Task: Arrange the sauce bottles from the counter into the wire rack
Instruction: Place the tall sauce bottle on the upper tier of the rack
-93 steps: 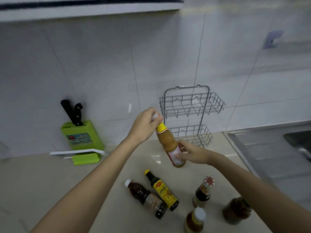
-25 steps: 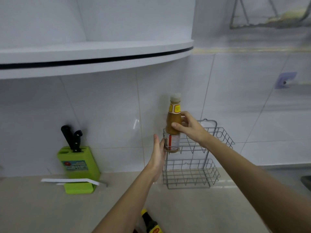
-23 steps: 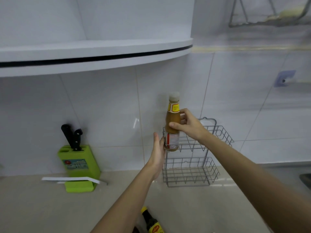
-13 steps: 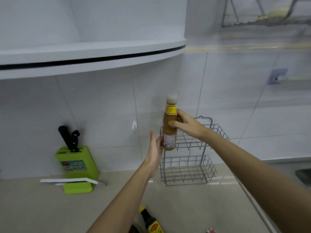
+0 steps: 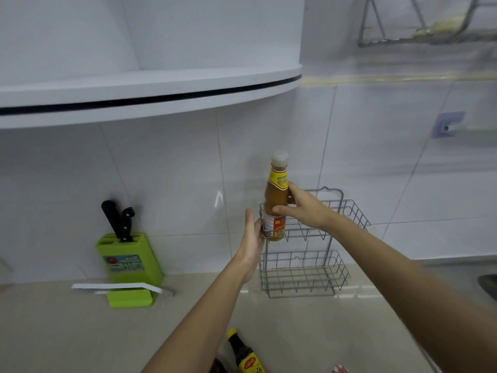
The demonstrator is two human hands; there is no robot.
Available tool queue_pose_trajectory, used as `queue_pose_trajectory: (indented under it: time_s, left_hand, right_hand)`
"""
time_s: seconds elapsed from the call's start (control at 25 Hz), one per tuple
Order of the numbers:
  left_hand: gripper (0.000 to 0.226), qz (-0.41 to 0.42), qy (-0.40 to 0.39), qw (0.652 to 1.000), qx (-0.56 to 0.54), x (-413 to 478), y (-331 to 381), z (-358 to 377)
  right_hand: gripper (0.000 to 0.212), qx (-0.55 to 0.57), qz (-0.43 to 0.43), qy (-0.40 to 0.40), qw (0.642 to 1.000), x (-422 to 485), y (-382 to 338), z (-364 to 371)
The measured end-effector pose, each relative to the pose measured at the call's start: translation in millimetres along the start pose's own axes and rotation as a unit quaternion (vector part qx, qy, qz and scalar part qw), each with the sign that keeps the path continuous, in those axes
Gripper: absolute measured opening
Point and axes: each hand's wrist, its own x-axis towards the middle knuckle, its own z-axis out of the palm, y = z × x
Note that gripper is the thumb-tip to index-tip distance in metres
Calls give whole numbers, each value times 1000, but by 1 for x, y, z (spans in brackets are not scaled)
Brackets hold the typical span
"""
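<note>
a person's right hand (image 5: 305, 210) wraps around the middle of an orange sauce bottle (image 5: 275, 197) with a white cap and a yellow-and-red neck label, holding it upright at the left end of the upper basket of a two-tier grey wire rack (image 5: 306, 246). the bottle's base sits level with the floor of that upper basket, behind its front wires; whether it rests fully on the wires cannot be told. the thumb crosses the front of the bottle just above its lower label, and the fingers curl behind it.

the left hand (image 5: 252, 243) stands flat and open, fingers straight and pointing up, pressed against the left side of the rack beside the bottle's lower label, gripping nothing.

the rack stands on a beige counter (image 5: 67, 332) against a white tiled wall, its lower basket holding nothing visible. at the bottom edge of the view, a dark sauce bottle (image 5: 243, 354) with a yellow cap and a yellow-and-red label lies on the counter between the two forearms, and a red-and-white cap (image 5: 340, 369) peeks in to its right. to the left, well apart from the rack, a lime-green knife block (image 5: 129, 261) holds two black-handled knives (image 5: 118, 219). a curved white shelf (image 5: 150, 95) hangs overhead.
</note>
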Motion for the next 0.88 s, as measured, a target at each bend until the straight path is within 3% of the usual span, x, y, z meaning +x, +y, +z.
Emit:
queue_pose_trajectory:
  time_s: [0.16,0.28,0.56,0.88]
  left_hand:
    - [83,4,-4,1000,2,1,0,1]
    - [83,6,7,1000,6,4,-3,1]
    - [82,15,11,1000,10,4,-6,1]
    - [75,41,25,999,20,-1,-6,8]
  right_hand:
    - [61,-80,22,132,988,2,-4,15]
    - [64,-86,42,186,978,1,-7,23]
    - [60,-58,17,136,989,-8,-1,26]
    - [62,-57,40,178,982,-5,1,31]
